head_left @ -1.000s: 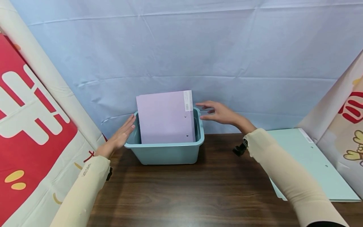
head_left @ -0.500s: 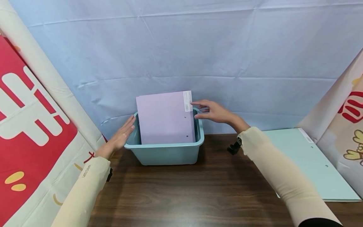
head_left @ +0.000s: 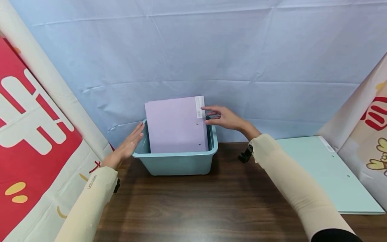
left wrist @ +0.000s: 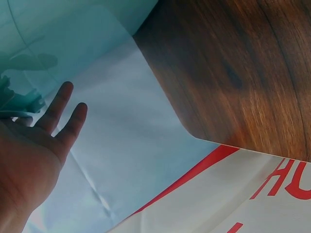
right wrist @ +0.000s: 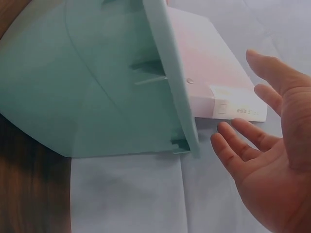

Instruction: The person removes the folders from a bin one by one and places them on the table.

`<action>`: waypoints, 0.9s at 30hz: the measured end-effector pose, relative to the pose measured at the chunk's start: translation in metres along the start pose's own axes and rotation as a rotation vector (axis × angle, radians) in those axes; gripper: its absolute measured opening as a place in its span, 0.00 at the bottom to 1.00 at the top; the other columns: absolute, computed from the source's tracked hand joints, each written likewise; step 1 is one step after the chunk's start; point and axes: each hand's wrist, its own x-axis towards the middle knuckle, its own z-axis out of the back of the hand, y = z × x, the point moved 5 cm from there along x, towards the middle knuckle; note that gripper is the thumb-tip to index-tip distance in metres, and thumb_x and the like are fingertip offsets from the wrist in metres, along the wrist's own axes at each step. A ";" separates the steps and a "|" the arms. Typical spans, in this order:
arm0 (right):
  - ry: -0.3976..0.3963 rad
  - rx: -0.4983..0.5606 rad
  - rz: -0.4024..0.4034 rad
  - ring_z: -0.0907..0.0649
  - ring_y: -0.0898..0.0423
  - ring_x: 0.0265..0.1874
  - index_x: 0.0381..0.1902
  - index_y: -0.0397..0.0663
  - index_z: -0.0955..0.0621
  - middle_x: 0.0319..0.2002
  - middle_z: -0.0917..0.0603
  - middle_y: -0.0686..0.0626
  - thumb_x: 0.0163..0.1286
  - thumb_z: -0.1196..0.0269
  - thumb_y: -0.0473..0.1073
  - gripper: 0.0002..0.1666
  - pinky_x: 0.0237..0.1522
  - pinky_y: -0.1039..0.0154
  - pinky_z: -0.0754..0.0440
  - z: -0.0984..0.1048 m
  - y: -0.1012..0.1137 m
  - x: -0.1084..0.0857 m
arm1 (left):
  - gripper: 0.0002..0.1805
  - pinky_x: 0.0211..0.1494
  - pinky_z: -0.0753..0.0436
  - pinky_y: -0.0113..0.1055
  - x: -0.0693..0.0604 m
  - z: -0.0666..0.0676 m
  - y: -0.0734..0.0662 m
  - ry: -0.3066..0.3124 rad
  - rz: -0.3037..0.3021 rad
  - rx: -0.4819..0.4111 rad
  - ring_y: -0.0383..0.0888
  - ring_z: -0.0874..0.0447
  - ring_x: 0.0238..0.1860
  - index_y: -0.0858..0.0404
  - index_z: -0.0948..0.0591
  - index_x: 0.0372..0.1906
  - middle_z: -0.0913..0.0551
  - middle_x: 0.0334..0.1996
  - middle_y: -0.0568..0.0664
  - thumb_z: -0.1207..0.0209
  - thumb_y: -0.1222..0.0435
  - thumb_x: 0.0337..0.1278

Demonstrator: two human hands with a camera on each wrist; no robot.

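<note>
The step seems a reach for the folder (head_left: 175,127): right hand (head_left: 223,117) spread beside it, left hand (head_left: 127,144) outstretched at the bin (head_left: 181,164); next probably calls for pinching.

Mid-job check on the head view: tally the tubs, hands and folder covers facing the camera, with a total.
Tub: 1
Left hand and right hand: 2
Purple cover in the tub and green cover on the table: 2
Total: 5
Any folders behind or beneath these covers aren't counted.
</note>
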 end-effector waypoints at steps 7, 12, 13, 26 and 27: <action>0.004 0.041 -0.034 0.27 0.38 0.75 0.79 0.53 0.28 0.80 0.33 0.43 0.73 0.28 0.46 0.39 0.72 0.37 0.27 -0.005 -0.005 0.007 | 0.35 0.83 0.60 0.66 0.000 0.002 -0.002 -0.004 0.003 -0.017 0.60 0.68 0.86 0.61 0.55 0.87 0.65 0.88 0.55 0.69 0.50 0.90; 0.003 0.028 -0.053 0.26 0.40 0.74 0.79 0.59 0.27 0.81 0.34 0.47 0.73 0.28 0.50 0.40 0.71 0.37 0.26 -0.010 -0.008 0.013 | 0.34 0.83 0.59 0.66 -0.001 0.002 -0.003 -0.004 0.002 0.011 0.61 0.68 0.86 0.63 0.55 0.87 0.64 0.87 0.57 0.69 0.51 0.90; 0.000 0.027 -0.054 0.26 0.41 0.74 0.79 0.60 0.27 0.81 0.34 0.48 0.73 0.28 0.51 0.39 0.70 0.37 0.26 -0.011 -0.008 0.014 | 0.34 0.83 0.59 0.66 -0.001 0.002 -0.003 -0.003 0.002 0.018 0.61 0.68 0.86 0.63 0.55 0.87 0.64 0.87 0.57 0.69 0.51 0.90; -0.026 0.093 -0.066 0.27 0.45 0.72 0.77 0.61 0.25 0.80 0.32 0.47 0.71 0.26 0.49 0.39 0.71 0.40 0.26 -0.023 -0.009 0.029 | 0.35 0.83 0.59 0.66 -0.001 0.002 -0.001 -0.008 0.001 0.028 0.60 0.68 0.86 0.63 0.55 0.87 0.64 0.88 0.56 0.69 0.50 0.90; -0.027 0.102 -0.070 0.26 0.45 0.72 0.77 0.61 0.24 0.80 0.32 0.47 0.70 0.25 0.49 0.39 0.71 0.40 0.26 -0.023 -0.010 0.029 | 0.35 0.83 0.59 0.66 -0.001 0.002 -0.002 -0.007 -0.002 0.025 0.60 0.68 0.86 0.63 0.55 0.87 0.64 0.88 0.56 0.69 0.50 0.90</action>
